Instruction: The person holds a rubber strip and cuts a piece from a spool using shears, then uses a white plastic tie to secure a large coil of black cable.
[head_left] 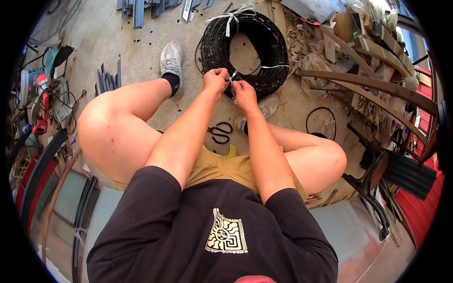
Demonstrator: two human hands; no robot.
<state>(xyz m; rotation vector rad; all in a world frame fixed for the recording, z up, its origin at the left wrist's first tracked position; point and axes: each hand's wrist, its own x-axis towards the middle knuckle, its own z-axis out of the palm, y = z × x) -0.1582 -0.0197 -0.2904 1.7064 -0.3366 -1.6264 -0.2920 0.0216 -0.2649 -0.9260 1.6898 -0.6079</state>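
Note:
A large coil of black tubing or cable (274, 45) lies on the floor in front of me. White ties bind it at the far side and the right side, the far tie (230, 20) ending in loose tails. At the coil's near edge, my left hand (215, 80) is closed in a pinch on a thin white tie (234, 74). My right hand (245, 97) pinches the same tie just to the right, against the coil. The fingertips hide part of the strip. Black-handled scissors (221, 132) lie on the floor between my legs.
Dark strips (138, 13) lie at the far left, with more strips (108, 78) beside my left leg. Power tools and cords (42, 101) crowd the left side. On the right are a scrap heap (325, 70), long curved bars (373, 85) and a thin black loop (321, 121).

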